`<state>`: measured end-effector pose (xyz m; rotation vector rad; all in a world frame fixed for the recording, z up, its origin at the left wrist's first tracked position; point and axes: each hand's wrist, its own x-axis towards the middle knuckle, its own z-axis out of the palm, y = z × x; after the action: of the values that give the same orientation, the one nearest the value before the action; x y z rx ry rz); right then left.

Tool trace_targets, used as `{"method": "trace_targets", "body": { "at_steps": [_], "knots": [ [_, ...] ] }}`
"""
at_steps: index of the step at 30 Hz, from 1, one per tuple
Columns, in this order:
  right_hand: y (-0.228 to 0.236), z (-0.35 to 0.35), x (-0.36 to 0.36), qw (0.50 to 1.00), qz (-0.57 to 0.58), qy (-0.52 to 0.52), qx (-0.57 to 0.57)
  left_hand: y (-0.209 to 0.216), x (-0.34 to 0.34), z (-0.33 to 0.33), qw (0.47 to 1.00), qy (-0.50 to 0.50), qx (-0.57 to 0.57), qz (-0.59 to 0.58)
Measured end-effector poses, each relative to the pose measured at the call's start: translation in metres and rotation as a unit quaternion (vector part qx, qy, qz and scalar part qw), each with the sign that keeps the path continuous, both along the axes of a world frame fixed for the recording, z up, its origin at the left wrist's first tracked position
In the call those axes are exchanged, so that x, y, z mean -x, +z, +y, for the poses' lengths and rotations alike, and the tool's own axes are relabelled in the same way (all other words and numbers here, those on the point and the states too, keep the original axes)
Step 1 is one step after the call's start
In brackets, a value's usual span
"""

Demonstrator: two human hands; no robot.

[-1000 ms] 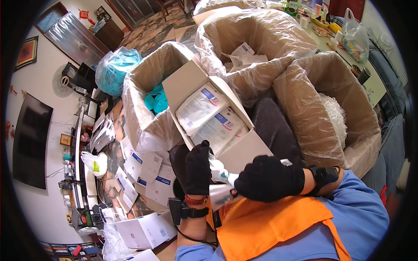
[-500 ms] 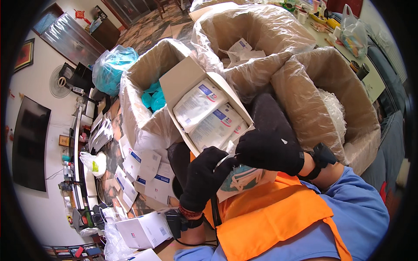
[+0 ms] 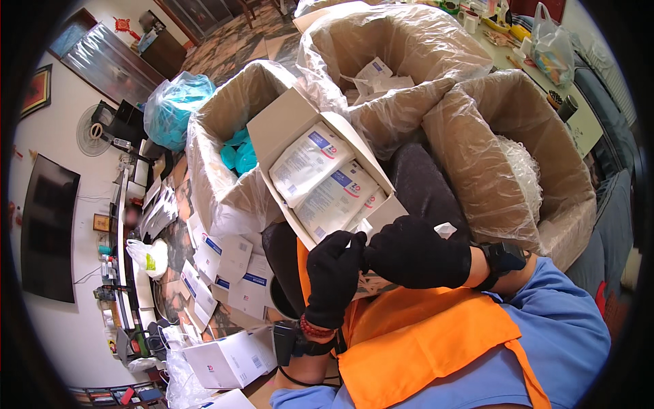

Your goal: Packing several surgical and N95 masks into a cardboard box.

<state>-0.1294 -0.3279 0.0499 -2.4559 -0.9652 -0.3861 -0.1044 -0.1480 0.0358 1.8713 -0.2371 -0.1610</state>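
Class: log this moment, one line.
left hand: curled, grasp hidden | right hand: beside left, grasp hidden | open box: white packets inside

black gloves (image 3: pixel 421 253), white packets (image 3: pixel 310 163), orange apron (image 3: pixel 429 334)

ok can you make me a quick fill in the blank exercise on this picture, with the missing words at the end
1. The left hand and right hand wear ____ gloves.
2. The packets in the open box are mostly ____ with blue and red print.
3. The red beaded bracelet is on the person's ____ wrist.
4. The large cloth below the hands in the picture is ____.

Missing words: black; white; left; orange
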Motion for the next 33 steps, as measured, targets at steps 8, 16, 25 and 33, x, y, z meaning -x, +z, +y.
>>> {"method": "trace_targets", "body": {
  "at_steps": [8, 16, 25, 33],
  "knots": [
    [0.013, 0.011, 0.033, 0.987, -0.094, 0.106, 0.081, -0.009, -0.011, 0.013, 0.983, 0.079, 0.042, 0.161],
    [0.029, -0.003, 0.031, 0.991, -0.095, 0.095, 0.008, -0.053, -0.04, 0.051, 0.887, 0.0, -0.246, -0.39],
    [0.026, -0.018, -0.002, 0.998, 0.056, 0.002, -0.017, 0.017, -0.035, 0.032, 0.968, 0.19, 0.007, -0.161],
    [0.014, -0.016, -0.014, 0.978, 0.089, 0.01, -0.19, 0.035, -0.002, 0.021, 0.992, -0.101, -0.014, -0.076]
  ]
}}
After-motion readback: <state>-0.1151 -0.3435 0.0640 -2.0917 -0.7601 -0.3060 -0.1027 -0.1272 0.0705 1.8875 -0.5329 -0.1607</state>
